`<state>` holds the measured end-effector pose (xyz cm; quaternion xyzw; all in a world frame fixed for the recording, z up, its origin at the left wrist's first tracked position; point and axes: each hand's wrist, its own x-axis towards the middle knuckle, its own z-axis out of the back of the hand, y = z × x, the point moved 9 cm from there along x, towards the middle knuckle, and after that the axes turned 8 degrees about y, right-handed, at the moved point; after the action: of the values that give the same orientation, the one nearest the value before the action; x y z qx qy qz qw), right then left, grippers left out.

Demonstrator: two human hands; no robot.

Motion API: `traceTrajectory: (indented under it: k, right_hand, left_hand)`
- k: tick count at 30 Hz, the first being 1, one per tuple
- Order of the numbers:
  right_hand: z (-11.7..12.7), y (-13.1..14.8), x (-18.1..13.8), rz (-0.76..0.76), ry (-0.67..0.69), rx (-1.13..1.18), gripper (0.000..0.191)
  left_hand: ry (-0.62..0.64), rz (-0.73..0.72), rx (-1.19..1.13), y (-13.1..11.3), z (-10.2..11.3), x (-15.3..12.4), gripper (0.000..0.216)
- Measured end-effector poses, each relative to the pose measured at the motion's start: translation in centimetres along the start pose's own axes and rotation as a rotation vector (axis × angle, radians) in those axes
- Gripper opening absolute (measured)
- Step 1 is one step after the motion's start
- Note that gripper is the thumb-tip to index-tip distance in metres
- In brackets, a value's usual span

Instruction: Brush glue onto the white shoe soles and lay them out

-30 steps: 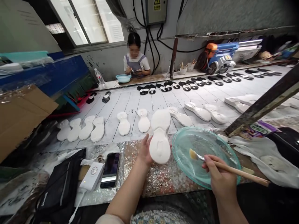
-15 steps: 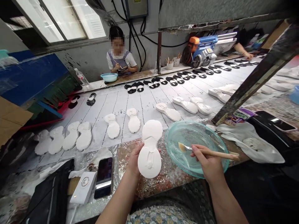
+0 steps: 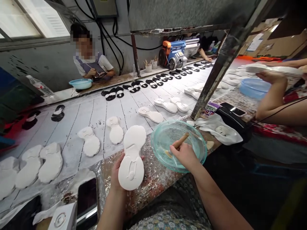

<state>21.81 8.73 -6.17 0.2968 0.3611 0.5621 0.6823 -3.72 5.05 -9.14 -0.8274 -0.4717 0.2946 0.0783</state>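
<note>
My left hand [image 3: 117, 174] grips a white shoe sole [image 3: 131, 156] from behind, its recessed face turned up towards me. Most of those fingers are hidden by the sole. In my right hand [image 3: 185, 155] is a wooden-handled brush [image 3: 181, 140], held over a round turquoise basin [image 3: 203, 148]. The brush's pale bristles point down into the basin, beside a thin whitish liquid. Several more white soles, such as one [image 3: 89, 141] and another [image 3: 115, 130], lie on the white belt beyond my hands.
Black sandal soles [image 3: 153, 83] line the far side of the belt [image 3: 72, 124]. A slanted metal post [image 3: 213, 64] rises right of the basin. A phone [image 3: 86, 201] and white box [image 3: 62, 217] lie at left. Co-workers sit across [image 3: 92, 65] and at right [image 3: 275, 95].
The view has swung right, bringing a co-worker's arms into sight. My right hand has turned the brush from nearly level to bristles down in the basin. My left hand still holds the sole.
</note>
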Motion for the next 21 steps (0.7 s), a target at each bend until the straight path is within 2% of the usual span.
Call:
traceTrajectory:
  k: [5,10,16,21]
  right_hand:
    - [-1.6,-0.5,0.3,-0.017,0.196,-0.053,0.021]
    - [-0.3,-0.4,0.2,-0.021,0.166,-0.082,0.020]
    - [-1.7,-0.5,0.0,0.027,0.276,-0.085,0.022]
    - [-0.8,-0.6,0.3,0.039,0.175,-0.094,0.022]
  left_hand:
    - [-0.061,-0.007,-0.009,0.4,-0.6,0.5,0.044]
    - [-0.080,0.007,-0.014,1.0,-1.4,0.6,0.048]
    - [-0.080,0.000,-0.019,1.0,-1.6,0.0,0.050]
    - [-0.075,-0.013,-0.018,1.4,-1.2,-0.3,0.048]
